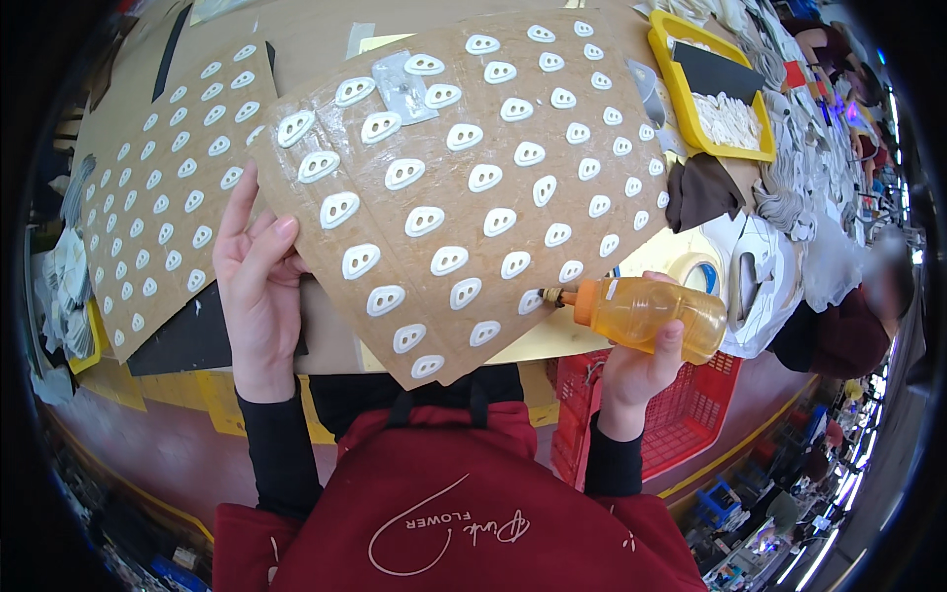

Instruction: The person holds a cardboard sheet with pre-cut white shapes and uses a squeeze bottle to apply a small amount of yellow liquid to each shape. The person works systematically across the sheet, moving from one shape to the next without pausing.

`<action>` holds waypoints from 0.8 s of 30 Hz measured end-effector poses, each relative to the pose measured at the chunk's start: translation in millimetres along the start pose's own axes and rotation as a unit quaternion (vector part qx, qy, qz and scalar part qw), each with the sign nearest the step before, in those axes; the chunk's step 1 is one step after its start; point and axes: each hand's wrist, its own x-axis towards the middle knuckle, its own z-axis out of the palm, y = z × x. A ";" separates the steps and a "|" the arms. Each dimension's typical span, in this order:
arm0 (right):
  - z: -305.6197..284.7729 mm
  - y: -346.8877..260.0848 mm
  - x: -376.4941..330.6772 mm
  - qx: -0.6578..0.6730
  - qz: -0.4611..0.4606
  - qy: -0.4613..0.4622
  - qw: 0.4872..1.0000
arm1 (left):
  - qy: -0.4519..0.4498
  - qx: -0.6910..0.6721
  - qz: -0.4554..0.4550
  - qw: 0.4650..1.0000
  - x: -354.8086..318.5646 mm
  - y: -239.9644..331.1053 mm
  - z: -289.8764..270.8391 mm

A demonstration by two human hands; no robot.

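through the head camera i see my right hand (pixel 639 375) with its fingers wrapped around a squeeze bottle (pixel 656 314) of amber liquid, which lies nearly level and points leftward. its narrow, dark-ended nozzle (pixel 554 296) sits at the lower right edge of a large brown board (pixel 385 217), right by one of the white pieces (pixel 500 223) set out across it in rows; i can't tell whether the tip touches. each piece is a rounded triangle with two holes. my left hand (pixel 258 286) is raised at the board's left edge, index finger upright and thumb slanting toward the board, the other fingers partly hidden; i can't tell whether they grip that edge. the board's near corner juts past the worktop (pixel 306 49), and a clear packet (pixel 403 89) lies on its upper part. a second board (pixel 171 181) with similar pieces is on the left. on the right are a yellow tray (pixel 730 151), a dark cloth (pixel 702 190) and, lower down, a red crate (pixel 710 395).
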 end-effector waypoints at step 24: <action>7.8 -30.2 31.7 0.299 0.109 -0.084 0.944 | -0.132 -0.016 -0.018 0.991 0.2 2.4 1.1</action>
